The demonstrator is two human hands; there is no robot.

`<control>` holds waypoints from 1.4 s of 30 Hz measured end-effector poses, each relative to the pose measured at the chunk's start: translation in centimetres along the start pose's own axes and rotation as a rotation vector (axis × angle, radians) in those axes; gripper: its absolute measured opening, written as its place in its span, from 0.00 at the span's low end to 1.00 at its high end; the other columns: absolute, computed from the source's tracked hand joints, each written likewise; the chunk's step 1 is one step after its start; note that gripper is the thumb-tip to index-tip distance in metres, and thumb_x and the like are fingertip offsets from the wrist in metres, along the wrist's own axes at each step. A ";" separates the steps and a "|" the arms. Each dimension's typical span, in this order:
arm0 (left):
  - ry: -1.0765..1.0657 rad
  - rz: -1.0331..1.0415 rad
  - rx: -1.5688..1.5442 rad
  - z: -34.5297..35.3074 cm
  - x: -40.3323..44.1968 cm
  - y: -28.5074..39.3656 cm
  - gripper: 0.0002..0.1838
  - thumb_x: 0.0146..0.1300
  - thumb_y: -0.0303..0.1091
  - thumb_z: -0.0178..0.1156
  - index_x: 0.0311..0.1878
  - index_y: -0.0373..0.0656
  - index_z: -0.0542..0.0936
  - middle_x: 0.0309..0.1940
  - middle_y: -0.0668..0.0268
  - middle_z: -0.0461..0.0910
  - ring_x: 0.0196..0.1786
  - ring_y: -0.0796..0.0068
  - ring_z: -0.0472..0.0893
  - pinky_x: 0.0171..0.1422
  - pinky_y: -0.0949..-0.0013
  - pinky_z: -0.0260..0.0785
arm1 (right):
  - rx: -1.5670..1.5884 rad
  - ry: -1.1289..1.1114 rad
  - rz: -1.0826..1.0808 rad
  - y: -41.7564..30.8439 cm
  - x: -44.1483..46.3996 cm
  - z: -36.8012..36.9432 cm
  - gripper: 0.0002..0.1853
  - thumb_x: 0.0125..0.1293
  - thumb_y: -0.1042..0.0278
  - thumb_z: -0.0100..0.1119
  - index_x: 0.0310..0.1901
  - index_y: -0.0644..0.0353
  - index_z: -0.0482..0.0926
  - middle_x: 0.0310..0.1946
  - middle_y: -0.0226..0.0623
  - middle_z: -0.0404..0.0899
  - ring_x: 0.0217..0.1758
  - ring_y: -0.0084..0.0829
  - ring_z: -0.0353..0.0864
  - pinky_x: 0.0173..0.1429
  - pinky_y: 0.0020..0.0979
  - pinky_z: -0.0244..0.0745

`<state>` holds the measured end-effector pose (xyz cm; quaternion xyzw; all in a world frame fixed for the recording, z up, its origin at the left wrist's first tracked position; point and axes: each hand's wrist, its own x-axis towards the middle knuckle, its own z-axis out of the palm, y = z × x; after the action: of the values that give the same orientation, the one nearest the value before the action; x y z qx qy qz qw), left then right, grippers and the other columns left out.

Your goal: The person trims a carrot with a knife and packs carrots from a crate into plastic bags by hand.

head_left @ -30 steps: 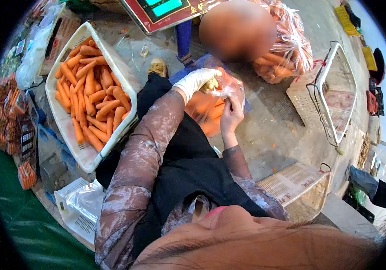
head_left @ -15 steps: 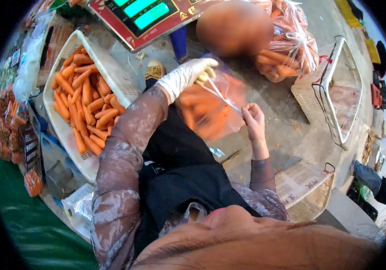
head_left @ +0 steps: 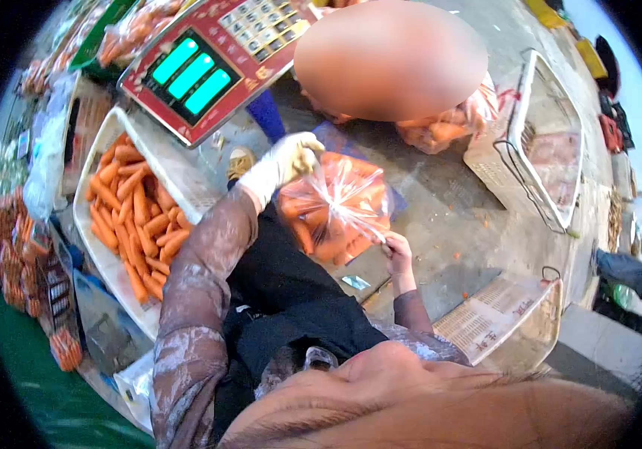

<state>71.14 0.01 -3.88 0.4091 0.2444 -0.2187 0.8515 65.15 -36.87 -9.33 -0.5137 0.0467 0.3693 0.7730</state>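
My left hand (head_left: 291, 161), in a white glove, has its fingers curled on one end of a clear plastic bag (head_left: 339, 202) filled with carrots. On the bag's other side, the fingers of my bare right hand (head_left: 395, 251) pinch a twisted end of the plastic. The plastic is gathered into creases at the middle, between both hands. Left of my sleeve, a white crate (head_left: 123, 123) holds many loose carrots (head_left: 141, 217). A red scale (head_left: 212, 63) with lit green displays stands above the crate and my left hand.
More bagged carrots (head_left: 444, 127) lie beyond the bag, partly behind a blurred area. A crate (head_left: 493, 168) stands at the right, another (head_left: 489, 314) at lower right. Bundled carrots (head_left: 18, 247) are stacked at far left. A person's leg (head_left: 620, 271) shows at far right.
The bag's plastic has been drawn into tight creases, and the bag now shows lower in view. My right hand has come down and left. The scale shows more fully as the view has shifted.
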 end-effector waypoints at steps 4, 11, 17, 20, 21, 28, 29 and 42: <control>-0.409 0.401 0.463 6.8 -1.7 -6.8 0.14 0.67 0.40 0.50 0.50 0.44 0.74 0.32 0.66 0.77 0.21 0.78 0.75 0.23 0.78 0.67 | 0.877 -0.202 0.233 6.6 3.2 2.6 0.21 0.60 0.72 0.56 0.56 0.64 0.71 0.42 0.41 0.80 0.32 0.27 0.78 0.44 0.37 0.76; -0.296 0.450 0.665 7.1 -3.2 -12.5 0.25 0.66 0.43 0.54 0.64 0.46 0.65 0.43 0.62 0.77 0.35 0.76 0.80 0.30 0.72 0.74 | 0.875 -0.269 0.182 1.1 5.6 9.9 0.41 0.56 0.35 0.60 0.60 0.63 0.68 0.55 0.44 0.72 0.58 0.43 0.72 0.62 0.46 0.69; 0.166 0.270 1.135 5.6 -6.9 -4.5 0.31 0.46 0.54 0.71 0.43 0.39 0.71 0.35 0.52 0.80 0.38 0.64 0.80 0.43 0.65 0.72 | 0.478 0.199 0.172 0.9 4.6 4.5 0.11 0.58 0.68 0.59 0.42 0.61 0.76 0.28 0.28 0.76 0.25 0.19 0.71 0.27 0.22 0.65; 0.280 0.165 1.566 6.1 -5.8 -3.1 0.28 0.45 0.51 0.69 0.41 0.41 0.72 0.37 0.49 0.80 0.44 0.48 0.79 0.45 0.57 0.70 | 0.626 -0.179 0.184 -2.6 0.7 8.3 0.10 0.58 0.69 0.59 0.41 0.60 0.76 0.22 0.26 0.72 0.19 0.17 0.65 0.23 0.19 0.57; 0.286 0.087 1.639 6.2 -5.0 -2.8 0.28 0.43 0.55 0.67 0.41 0.42 0.78 0.41 0.49 0.81 0.47 0.49 0.79 0.49 0.56 0.71 | 0.485 -0.274 0.150 -3.3 -0.7 10.0 0.11 0.58 0.69 0.60 0.42 0.60 0.76 0.21 0.25 0.71 0.17 0.17 0.64 0.22 0.19 0.58; 0.521 0.213 1.512 5.5 -1.0 -3.8 0.15 0.52 0.43 0.59 0.37 0.44 0.81 0.35 0.53 0.82 0.42 0.52 0.81 0.44 0.54 0.72 | -0.934 0.307 -0.231 3.0 4.0 0.6 0.18 0.55 0.65 0.70 0.43 0.66 0.77 0.31 0.32 0.79 0.32 0.23 0.78 0.38 0.23 0.74; 0.416 0.290 1.437 6.4 -1.9 -3.6 0.12 0.52 0.42 0.59 0.35 0.45 0.79 0.34 0.54 0.82 0.40 0.52 0.81 0.42 0.54 0.72 | -0.833 0.273 -0.252 2.2 3.9 3.4 0.24 0.53 0.64 0.71 0.48 0.67 0.73 0.40 0.38 0.79 0.42 0.29 0.79 0.48 0.27 0.75; 0.121 1.009 1.328 9.6 -11.1 -4.1 0.30 0.53 0.34 0.62 0.61 0.41 0.68 0.50 0.51 0.75 0.49 0.56 0.78 0.52 0.60 0.71 | -0.438 0.229 0.001 5.4 9.5 9.8 0.11 0.64 0.60 0.60 0.36 0.60 0.76 0.29 0.30 0.76 0.27 0.18 0.72 0.27 0.20 0.65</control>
<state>62.32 -8.12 5.54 0.8972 -0.1025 0.1126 0.4146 65.63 -22.72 -13.17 -0.7074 0.0532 0.3101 0.6329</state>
